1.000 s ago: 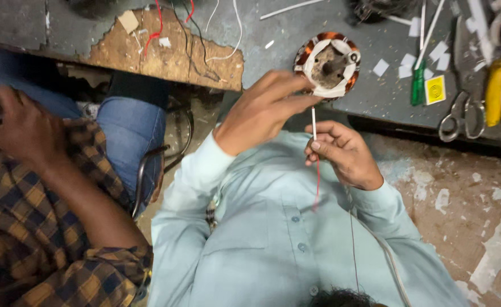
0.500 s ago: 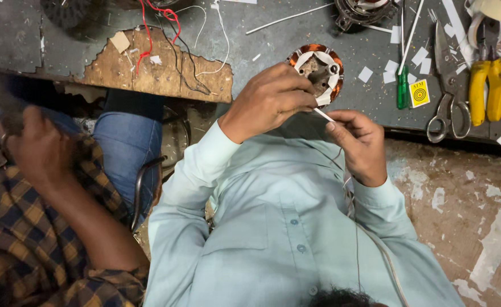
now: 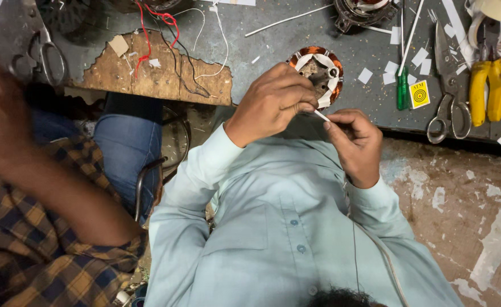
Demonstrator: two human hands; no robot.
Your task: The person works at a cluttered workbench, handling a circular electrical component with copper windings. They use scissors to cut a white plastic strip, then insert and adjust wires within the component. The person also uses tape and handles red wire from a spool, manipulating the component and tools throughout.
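— Where is the white sleeve?
— Pinched between both hands: left hand (image 3: 273,102) and right hand (image 3: 355,142) grip the thin white sleeve (image 3: 321,115), just below the copper-wound stator (image 3: 317,71) on the bench (image 3: 273,42).
— Touching it?
— Possibly; fingers block that.

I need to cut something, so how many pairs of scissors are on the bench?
2: one pair of scissors right of the green screwdriver, another pair at far left. Others may be hidden.

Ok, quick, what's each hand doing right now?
Left hand: closed, pinching the white tube by the motor coil.
Right hand: closed, pinching the same tube.
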